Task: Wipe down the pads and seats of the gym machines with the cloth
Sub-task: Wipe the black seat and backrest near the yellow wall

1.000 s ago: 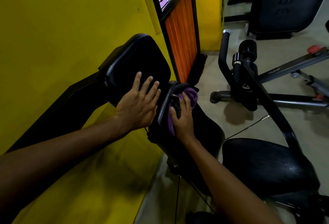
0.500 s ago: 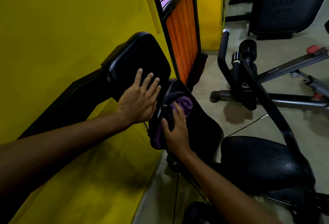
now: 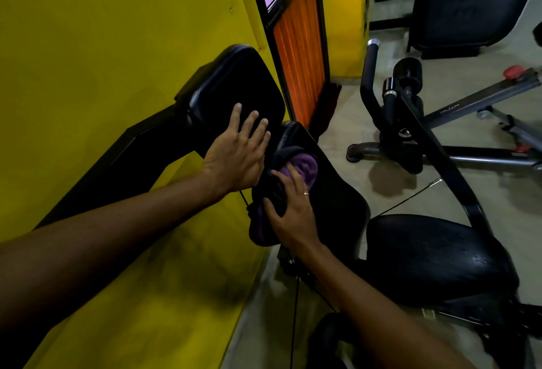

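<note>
Right hand pressing the cloth on the lower pad, fingers clenched on it, left hand flat and released on the upper pad; could slip off, bunched cloth missing spots.

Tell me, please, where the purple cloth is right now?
In the head view, the purple cloth sits centre frame, pressed by the right hand against the lower black pad, just right of the left hand.
</note>
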Motion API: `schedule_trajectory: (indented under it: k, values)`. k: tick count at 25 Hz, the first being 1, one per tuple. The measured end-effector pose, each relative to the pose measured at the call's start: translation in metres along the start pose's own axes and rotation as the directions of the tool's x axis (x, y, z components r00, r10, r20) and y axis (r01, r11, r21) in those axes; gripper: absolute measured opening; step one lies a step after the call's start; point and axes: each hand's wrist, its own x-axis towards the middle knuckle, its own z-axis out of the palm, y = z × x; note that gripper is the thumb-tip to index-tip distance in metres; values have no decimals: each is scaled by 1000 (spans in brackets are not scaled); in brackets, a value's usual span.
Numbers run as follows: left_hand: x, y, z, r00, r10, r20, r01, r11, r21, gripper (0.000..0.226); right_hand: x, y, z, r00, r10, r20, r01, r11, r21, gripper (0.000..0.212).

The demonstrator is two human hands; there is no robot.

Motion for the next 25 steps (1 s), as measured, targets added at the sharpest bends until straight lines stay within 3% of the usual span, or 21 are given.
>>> schedule_trajectory:
  k: [2,4,5,7,10,14,16,20,25]
  values:
    - [0,0,0,1000,-3,1,3,1000,-8,65,6,28,-8,979,204,28,-206,971,121,55]
    - [0,0,-1,1000,0,-3,0,1000,-8,65,28,42,-13,888,458,46,-456,861,225,59]
    - [1,0,-1,1000,4,0,-4,1000,-15,65,36,38,-12,858,512,37,-506,830,235,59]
    - [1,-1,-1,1000,1,2,-1,1000,-17,67,38,13,-8,890,455,34,-454,873,179,65]
    - [0,-1,0,1000,2,-5,-2,1000,-6,67,16,-14,-4,979,145,147,-148,989,12,93]
    - [0,0,0,1000,2,-6,-2,1000,-11,66,2,5,-2,989,-76,124,98,978,-185,99]
    - [1,0,1,1000,-12,-23,12,1000,-16,65,-13,34,-4,989,-55,140,81,978,-193,103]
    - [0,1,2,1000,-6,-27,6,1000,-14,64,-42,64,-5,978,110,180,-87,987,-132,109]
    - [0,1,2,1000,7,-24,-7,1000,-5,67,11,4,3,997,-30,67,37,993,-108,86]
